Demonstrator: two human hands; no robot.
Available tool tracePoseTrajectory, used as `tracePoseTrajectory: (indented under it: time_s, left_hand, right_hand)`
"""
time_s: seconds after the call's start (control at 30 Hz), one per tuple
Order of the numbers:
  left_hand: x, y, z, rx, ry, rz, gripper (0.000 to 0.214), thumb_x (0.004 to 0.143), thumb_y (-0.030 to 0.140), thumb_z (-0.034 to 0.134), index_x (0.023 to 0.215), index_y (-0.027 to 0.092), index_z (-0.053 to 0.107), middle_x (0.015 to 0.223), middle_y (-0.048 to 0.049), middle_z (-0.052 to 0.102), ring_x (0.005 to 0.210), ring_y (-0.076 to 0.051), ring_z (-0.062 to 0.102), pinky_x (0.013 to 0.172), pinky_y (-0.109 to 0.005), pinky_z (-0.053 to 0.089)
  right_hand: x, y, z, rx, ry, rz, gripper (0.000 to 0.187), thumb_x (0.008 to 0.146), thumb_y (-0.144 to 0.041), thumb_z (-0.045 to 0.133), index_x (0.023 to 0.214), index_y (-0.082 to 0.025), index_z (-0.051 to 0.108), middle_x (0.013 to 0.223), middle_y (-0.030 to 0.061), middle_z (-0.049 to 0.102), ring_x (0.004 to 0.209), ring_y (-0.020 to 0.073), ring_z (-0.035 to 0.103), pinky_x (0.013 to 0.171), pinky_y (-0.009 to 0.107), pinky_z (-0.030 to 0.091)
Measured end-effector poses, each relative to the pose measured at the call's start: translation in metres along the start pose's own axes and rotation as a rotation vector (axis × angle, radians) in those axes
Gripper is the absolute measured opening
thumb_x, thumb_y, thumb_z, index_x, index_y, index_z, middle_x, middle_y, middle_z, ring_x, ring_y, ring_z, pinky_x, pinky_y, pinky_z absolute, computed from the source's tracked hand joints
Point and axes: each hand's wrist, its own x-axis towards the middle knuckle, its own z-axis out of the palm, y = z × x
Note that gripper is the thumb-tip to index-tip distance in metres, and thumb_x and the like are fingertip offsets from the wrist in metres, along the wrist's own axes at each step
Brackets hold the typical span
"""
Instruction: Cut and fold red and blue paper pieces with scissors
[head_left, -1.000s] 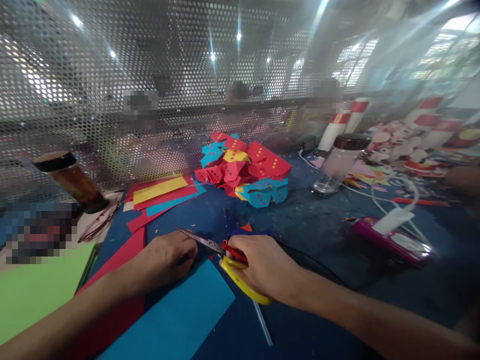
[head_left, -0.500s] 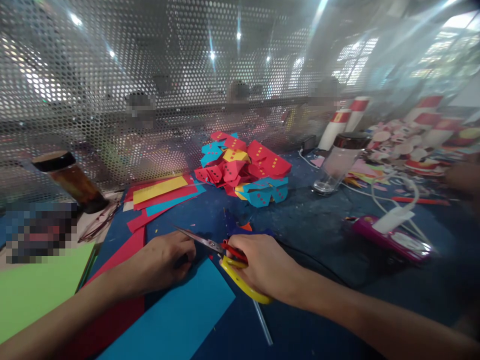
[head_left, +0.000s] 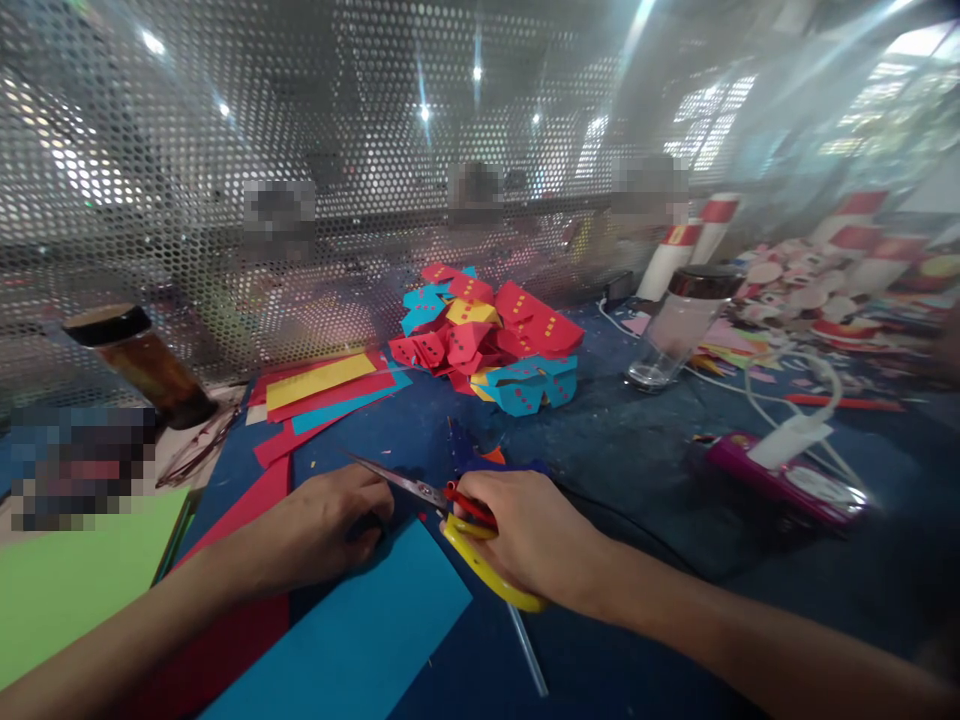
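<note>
My right hand [head_left: 536,535] is closed round the red and yellow handles of a pair of scissors [head_left: 427,492]. The blades point left, passing over the fingers of my left hand [head_left: 330,520]. That hand is curled with its fingertips tucked under; whatever they pinch, if anything, is hidden. Below both hands lies a sheet of blue paper [head_left: 352,640], with red paper [head_left: 217,640] partly under my left forearm. Just beyond my right hand is a blue glue gun [head_left: 487,458] with a black cord, mostly covered. A clear glue stick [head_left: 529,650] shows below the scissors.
Folded red, blue and yellow paper pieces [head_left: 487,340] are heaped against the perforated metal screen [head_left: 360,130]. Paper strips [head_left: 322,385] lie at left, near a dark-lidded bottle [head_left: 150,365]. A clear jar [head_left: 675,330] and a purple power strip [head_left: 787,480] with white cables stand right.
My hands and the scissors have barely moved. A blurred shape at the far right edge has drawn back to the right.
</note>
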Motion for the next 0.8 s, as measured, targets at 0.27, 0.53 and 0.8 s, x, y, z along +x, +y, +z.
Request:
tracePoseTrajectory:
  time_s: [0.27, 0.53, 0.8]
  left_hand:
    - [-0.002, -0.001, 0.0, -0.053, -0.028, -0.108, 0.027, 0.069, 0.003, 0.051, 0.087, 0.021, 0.058, 0.091, -0.0021, 0.061, 0.078, -0.017, 0.057, 0.067, -0.03, 0.048]
    - [-0.002, -0.005, -0.002, -0.112, -0.022, -0.096, 0.03, 0.073, 0.001, 0.051, 0.093, 0.022, 0.06, 0.094, -0.0016, 0.062, 0.081, -0.016, 0.059, 0.072, -0.03, 0.049]
    - [-0.006, -0.014, 0.004, -0.098, 0.018, -0.124, 0.029, 0.073, 0.002, 0.056, 0.095, 0.022, 0.058, 0.098, -0.0026, 0.062, 0.083, -0.016, 0.06, 0.075, -0.03, 0.052]
  right_hand:
    - [0.0, 0.001, 0.001, 0.008, 0.006, -0.005, 0.019, 0.078, -0.031, 0.067, 0.069, -0.019, 0.056, 0.063, -0.0025, 0.059, 0.053, 0.0103, 0.048, 0.05, 0.024, 0.027]
    - [0.0, 0.001, 0.0, 0.056, -0.008, 0.016, 0.017, 0.078, -0.031, 0.066, 0.071, -0.019, 0.057, 0.066, -0.0018, 0.063, 0.056, 0.0115, 0.053, 0.051, 0.023, 0.03]
    - [0.0, 0.001, 0.0, 0.05, 0.009, 0.015, 0.021, 0.079, -0.033, 0.066, 0.069, -0.019, 0.055, 0.063, -0.0026, 0.061, 0.053, 0.0101, 0.049, 0.05, 0.023, 0.028]
